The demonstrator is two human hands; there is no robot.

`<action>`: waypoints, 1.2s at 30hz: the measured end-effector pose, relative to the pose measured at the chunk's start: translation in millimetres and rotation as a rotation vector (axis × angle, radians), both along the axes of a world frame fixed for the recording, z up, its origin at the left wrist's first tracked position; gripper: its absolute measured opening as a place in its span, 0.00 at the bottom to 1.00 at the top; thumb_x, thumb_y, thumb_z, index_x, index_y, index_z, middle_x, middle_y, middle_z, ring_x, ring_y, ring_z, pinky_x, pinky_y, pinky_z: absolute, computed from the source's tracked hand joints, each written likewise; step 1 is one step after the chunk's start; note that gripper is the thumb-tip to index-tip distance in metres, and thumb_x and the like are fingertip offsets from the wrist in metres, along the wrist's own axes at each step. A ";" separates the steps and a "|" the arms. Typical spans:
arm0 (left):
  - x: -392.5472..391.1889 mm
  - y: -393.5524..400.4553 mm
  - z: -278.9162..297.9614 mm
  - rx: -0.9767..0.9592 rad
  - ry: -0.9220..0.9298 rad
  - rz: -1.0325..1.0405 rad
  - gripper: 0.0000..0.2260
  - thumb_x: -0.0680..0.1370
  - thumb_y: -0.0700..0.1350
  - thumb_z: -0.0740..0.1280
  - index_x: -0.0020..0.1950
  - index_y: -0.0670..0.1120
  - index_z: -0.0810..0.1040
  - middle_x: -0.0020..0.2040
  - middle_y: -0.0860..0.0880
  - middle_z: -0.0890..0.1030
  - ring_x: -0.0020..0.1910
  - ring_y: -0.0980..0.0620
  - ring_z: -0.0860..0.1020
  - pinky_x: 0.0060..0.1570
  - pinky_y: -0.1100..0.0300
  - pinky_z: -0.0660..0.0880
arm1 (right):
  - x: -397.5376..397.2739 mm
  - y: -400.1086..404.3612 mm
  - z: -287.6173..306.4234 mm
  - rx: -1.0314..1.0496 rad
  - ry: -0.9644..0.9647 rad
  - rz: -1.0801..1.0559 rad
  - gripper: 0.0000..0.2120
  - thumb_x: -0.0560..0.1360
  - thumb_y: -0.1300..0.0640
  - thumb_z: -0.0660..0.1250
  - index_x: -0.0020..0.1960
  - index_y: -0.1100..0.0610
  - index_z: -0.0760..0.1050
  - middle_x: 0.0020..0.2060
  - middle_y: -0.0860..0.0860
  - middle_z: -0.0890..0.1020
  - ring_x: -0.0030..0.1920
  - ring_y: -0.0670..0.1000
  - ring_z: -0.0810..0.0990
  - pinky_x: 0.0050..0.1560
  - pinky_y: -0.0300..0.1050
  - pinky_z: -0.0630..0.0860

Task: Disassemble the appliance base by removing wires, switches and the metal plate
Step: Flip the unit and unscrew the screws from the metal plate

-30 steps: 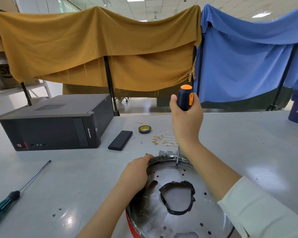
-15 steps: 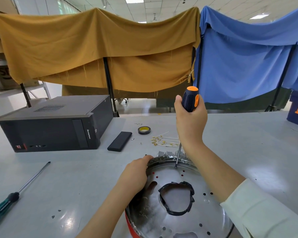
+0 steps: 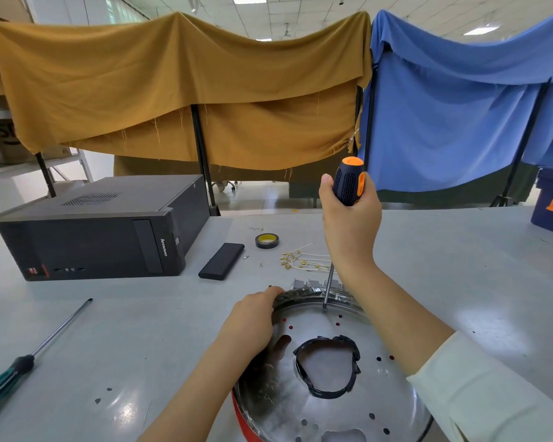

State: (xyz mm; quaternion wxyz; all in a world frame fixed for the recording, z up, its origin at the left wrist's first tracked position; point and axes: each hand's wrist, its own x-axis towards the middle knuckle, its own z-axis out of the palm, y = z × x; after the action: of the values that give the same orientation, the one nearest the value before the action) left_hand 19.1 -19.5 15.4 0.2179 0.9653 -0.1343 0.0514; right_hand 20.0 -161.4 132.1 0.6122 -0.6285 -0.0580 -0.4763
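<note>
right hand (image 3: pixel 348 224): we see it gripping the black-and-orange screwdriver (image 3: pixel 348 185) by the handle, fingers wrapped round, shaft near upright with a slight tilt, tip down at the far inner edge of the metal plate (image 3: pixel 326 406).
left hand (image 3: pixel 253 320): we see it curled over the far-left rim of the appliance base (image 3: pixel 237 406), fingers gripping the edge.
appliance base: sits on the counter (image 3: pixel 141 330) at the bottom centre, red outer wall showing at the lower left, round shiny plate on top.
metal plate: still in the base; small holes scattered over it, a large central opening ringed with black tape (image 3: pixel 326 390).
switches (image 3: pixel 313 283): grey blocks just beyond the far rim; we cannot tell if they are attached.
wires (image 3: pixel 304 260): white, with brass terminals, lying loose on the counter beyond the base.
tape roll (image 3: pixel 267 240): black and yellow, near the wires.
black slab (image 3: pixel 221 260): flat, between the tape roll and the computer case (image 3: pixel 93 237).
green screwdriver (image 3: pixel 29 355): lying on the counter at far left, well apart from the base.
loose screws (image 3: pixel 261 264): a few near the slab.
</note>
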 end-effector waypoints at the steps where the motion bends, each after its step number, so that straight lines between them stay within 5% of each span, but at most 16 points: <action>1: 0.0 0.2 -0.2 0.003 -0.001 -0.002 0.24 0.74 0.36 0.58 0.68 0.55 0.67 0.60 0.48 0.78 0.59 0.46 0.75 0.53 0.56 0.73 | 0.2 -0.5 -0.6 0.001 0.005 0.001 0.12 0.75 0.53 0.68 0.38 0.47 0.66 0.30 0.44 0.70 0.30 0.41 0.68 0.30 0.30 0.66; 22: 1.6 0.0 -3.0 0.006 -0.027 0.006 0.24 0.76 0.36 0.57 0.68 0.55 0.67 0.59 0.49 0.78 0.58 0.47 0.75 0.51 0.58 0.72 | 10.6 5.2 0.5 -0.005 0.076 -0.034 0.10 0.74 0.55 0.67 0.39 0.48 0.67 0.31 0.45 0.71 0.32 0.40 0.70 0.30 0.31 0.68; 24: 0.8 0.2 -2.5 -0.004 -0.012 0.007 0.24 0.75 0.36 0.57 0.68 0.55 0.66 0.59 0.48 0.78 0.58 0.47 0.75 0.51 0.57 0.72 | 12.8 -0.9 4.9 -0.006 0.155 0.091 0.10 0.73 0.59 0.66 0.38 0.51 0.67 0.29 0.46 0.69 0.29 0.43 0.67 0.28 0.34 0.66; 26: 0.3 0.9 -1.5 -0.014 0.007 0.000 0.25 0.74 0.36 0.56 0.68 0.55 0.66 0.59 0.47 0.78 0.58 0.48 0.76 0.53 0.55 0.73 | 14.8 -10.8 8.9 0.007 0.249 0.490 0.11 0.73 0.64 0.65 0.37 0.55 0.65 0.26 0.49 0.65 0.25 0.47 0.62 0.25 0.41 0.62; 29: -0.8 1.9 -0.5 -0.009 0.010 -0.013 0.24 0.74 0.36 0.56 0.68 0.54 0.67 0.58 0.47 0.78 0.58 0.48 0.76 0.53 0.55 0.74 | 15.7 -20.5 12.1 -0.042 0.337 0.913 0.12 0.73 0.66 0.64 0.36 0.56 0.65 0.23 0.48 0.62 0.22 0.46 0.57 0.24 0.37 0.58; 32: -1.2 1.9 0.2 -0.011 0.005 -0.029 0.24 0.73 0.37 0.57 0.67 0.54 0.67 0.58 0.48 0.78 0.58 0.48 0.76 0.53 0.56 0.73 | 13.2 -17.0 10.0 -0.107 0.309 0.812 0.11 0.75 0.64 0.65 0.42 0.56 0.63 0.25 0.48 0.64 0.23 0.46 0.61 0.24 0.39 0.62; 36: -2.4 1.7 0.5 -0.018 0.019 -0.026 0.24 0.73 0.37 0.57 0.68 0.55 0.67 0.59 0.48 0.78 0.58 0.49 0.76 0.52 0.57 0.73 | 9.4 -10.8 4.6 -0.266 0.295 0.398 0.15 0.74 0.56 0.69 0.49 0.57 0.63 0.36 0.54 0.73 0.32 0.48 0.72 0.31 0.38 0.70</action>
State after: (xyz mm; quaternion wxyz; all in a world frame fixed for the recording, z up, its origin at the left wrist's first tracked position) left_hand 16.7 -17.8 15.9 0.2285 0.9619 -0.1444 0.0403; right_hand 29.4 -172.2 136.6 0.6076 -0.7422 -0.1526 -0.2382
